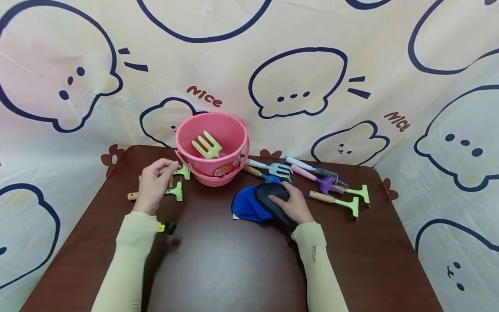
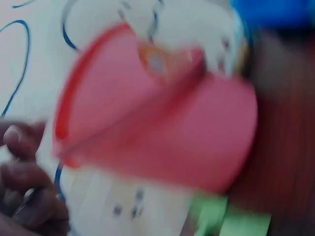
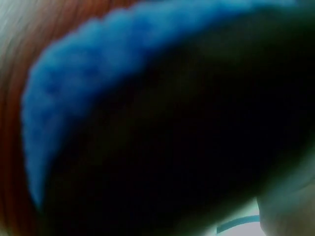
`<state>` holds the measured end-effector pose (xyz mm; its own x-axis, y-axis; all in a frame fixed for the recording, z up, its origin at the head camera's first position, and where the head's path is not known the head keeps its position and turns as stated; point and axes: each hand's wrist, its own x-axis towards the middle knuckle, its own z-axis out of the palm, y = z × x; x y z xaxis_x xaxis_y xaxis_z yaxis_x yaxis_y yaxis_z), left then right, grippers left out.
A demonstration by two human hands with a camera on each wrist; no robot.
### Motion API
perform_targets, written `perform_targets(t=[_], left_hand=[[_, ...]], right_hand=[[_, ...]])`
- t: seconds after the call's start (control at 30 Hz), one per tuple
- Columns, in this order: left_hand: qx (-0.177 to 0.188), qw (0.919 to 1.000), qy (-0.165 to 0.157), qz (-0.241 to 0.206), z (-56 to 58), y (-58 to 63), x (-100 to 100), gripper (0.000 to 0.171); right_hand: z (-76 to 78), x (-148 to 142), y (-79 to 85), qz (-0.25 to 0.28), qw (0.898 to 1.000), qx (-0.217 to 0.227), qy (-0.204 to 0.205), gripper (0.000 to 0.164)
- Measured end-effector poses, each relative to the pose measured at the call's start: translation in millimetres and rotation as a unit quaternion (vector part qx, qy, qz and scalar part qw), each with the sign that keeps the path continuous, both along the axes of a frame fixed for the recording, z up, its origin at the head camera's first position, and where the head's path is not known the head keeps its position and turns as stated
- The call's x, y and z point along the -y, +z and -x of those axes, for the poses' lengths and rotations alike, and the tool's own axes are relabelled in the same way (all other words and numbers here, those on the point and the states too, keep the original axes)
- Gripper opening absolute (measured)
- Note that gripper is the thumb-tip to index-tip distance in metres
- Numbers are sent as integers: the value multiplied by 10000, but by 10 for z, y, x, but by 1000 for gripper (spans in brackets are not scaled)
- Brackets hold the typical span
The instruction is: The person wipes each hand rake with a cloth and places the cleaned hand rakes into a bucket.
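In the head view my right hand [image 1: 295,207] grips a blue-and-black cloth item [image 1: 249,203], its thumb on the black padded part. A small white tag shows at its edge. Close up in the right wrist view, the blue edge [image 3: 83,69] looks fuzzy, and the dark part fills most of the picture. My left hand [image 1: 153,184], fingers loosely bent, hovers left of the pink bucket [image 1: 206,167] with nothing visible in it. Blurred left fingers [image 2: 29,177] appear beside the bucket in the left wrist view. Inside the bucket stands a light green toy fork [image 1: 210,149].
Light green rakes [image 1: 178,191] with wooden handles lie beneath the left hand. Right of the bucket lie a blue fork [image 1: 280,170], a purple tool [image 1: 326,184] and more green rakes [image 1: 354,205]. A patterned cloth [image 1: 304,26] hangs behind the brown table [image 1: 218,268].
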<state>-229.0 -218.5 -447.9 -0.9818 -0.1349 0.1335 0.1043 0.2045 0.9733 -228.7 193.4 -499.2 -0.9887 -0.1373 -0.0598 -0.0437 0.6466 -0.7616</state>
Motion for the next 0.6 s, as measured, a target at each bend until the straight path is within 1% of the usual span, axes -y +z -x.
perform_targets(t=[0.03,0.07,0.1,0.13,0.17,0.2,0.23,0.27,0.3,0.37,0.43,0.6], left_hand=[[108,9970,-138,760,-5,-20,83,38],[214,9877,-243,1532,-10,-42,171,38],[333,9739,-351,2216,-16,-62,260,36],[459,9590,-455,2758,-21,-86,349,35],[570,9434,-562,3219,-24,-113,435,34],[707,9294,-693,3557,-26,-141,512,35],[861,9177,-821,3791,-24,-166,586,37],[1001,9085,-943,3946,-20,-195,650,41],[1119,9018,-1051,4040,-14,-224,702,44],[1305,8913,-1180,4179,0,-283,774,48],[1368,8834,-1172,4326,15,-332,810,43],[1080,8695,-921,4730,40,-416,810,28]], right_hand=[[-1,-2,-5,17,10000,-11,14,70],[-2,-3,-9,25,10000,-26,26,69],[-2,-4,-11,26,10000,-38,29,69],[-4,-3,-16,22,10000,-40,37,69],[-5,-3,-19,11,10000,-38,39,69],[-8,-2,-21,-1,10000,-22,38,70],[-8,-4,-19,-8,10000,-3,31,70],[-8,-5,-16,-17,10000,22,26,71],[-9,-7,-12,-21,10000,50,19,71],[-9,-7,-5,-15,10000,95,6,72],[-10,-9,-3,-5,9999,118,-7,73],[-2,-11,-10,17,10000,54,18,73]])
